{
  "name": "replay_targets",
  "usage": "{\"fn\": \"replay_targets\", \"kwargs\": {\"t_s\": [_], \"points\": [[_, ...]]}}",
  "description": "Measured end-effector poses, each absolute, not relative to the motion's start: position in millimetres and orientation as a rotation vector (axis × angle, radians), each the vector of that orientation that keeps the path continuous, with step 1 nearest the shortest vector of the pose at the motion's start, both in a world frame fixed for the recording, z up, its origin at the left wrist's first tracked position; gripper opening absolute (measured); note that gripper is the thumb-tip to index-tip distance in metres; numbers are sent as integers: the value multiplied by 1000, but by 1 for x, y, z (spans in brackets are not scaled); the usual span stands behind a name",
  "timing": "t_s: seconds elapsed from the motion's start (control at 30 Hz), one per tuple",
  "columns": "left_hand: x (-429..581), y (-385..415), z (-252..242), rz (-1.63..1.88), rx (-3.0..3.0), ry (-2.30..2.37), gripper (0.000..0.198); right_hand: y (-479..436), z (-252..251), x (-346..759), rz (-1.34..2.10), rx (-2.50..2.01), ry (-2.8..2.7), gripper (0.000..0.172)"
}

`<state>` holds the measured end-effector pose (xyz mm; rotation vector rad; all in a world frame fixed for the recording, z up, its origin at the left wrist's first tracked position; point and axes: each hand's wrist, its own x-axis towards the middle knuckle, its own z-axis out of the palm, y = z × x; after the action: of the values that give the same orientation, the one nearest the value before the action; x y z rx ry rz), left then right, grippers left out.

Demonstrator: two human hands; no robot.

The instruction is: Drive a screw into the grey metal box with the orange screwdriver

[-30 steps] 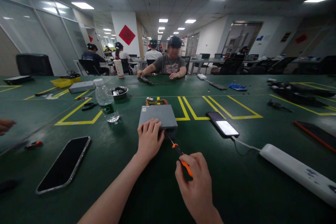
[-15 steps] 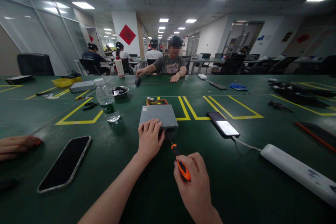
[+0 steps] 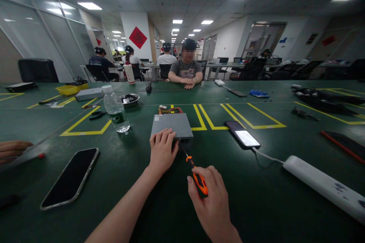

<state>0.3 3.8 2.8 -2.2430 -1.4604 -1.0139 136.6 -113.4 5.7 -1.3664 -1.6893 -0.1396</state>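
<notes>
A flat grey metal box (image 3: 173,125) lies on the green table (image 3: 256,205) in front of me, with coloured wires (image 3: 170,110) at its far end. My left hand (image 3: 162,152) rests on the box's near left corner, fingers curled over the edge. My right hand (image 3: 212,201) is closed on the orange and black handle of a small screwdriver (image 3: 196,174). Its thin shaft points at the near face of the box, and the tip sits at or just short of it.
A water bottle (image 3: 115,110) stands left of the box. One dark phone (image 3: 71,177) lies near left, another lit phone (image 3: 242,134) lies right, cabled toward a white power strip (image 3: 322,186). Another person's hand (image 3: 13,150) is at the left edge. A seated person (image 3: 186,69) faces me across the table.
My right hand has shifted slightly on the screwdriver handle, which now sits a little higher. The hand at the left edge has drawn back. The person opposite has folded both arms in.
</notes>
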Motion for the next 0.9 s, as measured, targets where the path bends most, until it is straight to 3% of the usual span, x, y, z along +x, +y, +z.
{"fn": "replay_targets", "kwargs": {"t_s": [0.1,0.23,0.33,0.53,0.67,0.9], "points": [[0,4,3,-1003,-2248,-1462,24,-112,4,138,-38,-1454,-1607,19],[0,4,2,-992,-2251,-1459,25,-111,2,138,-141,-1390,-1682,11],[0,4,2,-996,-2242,-1454,25,-111,3,136,-240,-1347,-1754,13],[0,5,2,-1005,-2227,-1457,24,-113,3,138,-43,-1426,-1643,21],[0,4,2,-1003,-2236,-1464,23,-112,0,137,-129,-1376,-1712,11],[-1,5,1,-1006,-2251,-1457,24,-116,1,146,-217,-1351,-1773,14]]}}
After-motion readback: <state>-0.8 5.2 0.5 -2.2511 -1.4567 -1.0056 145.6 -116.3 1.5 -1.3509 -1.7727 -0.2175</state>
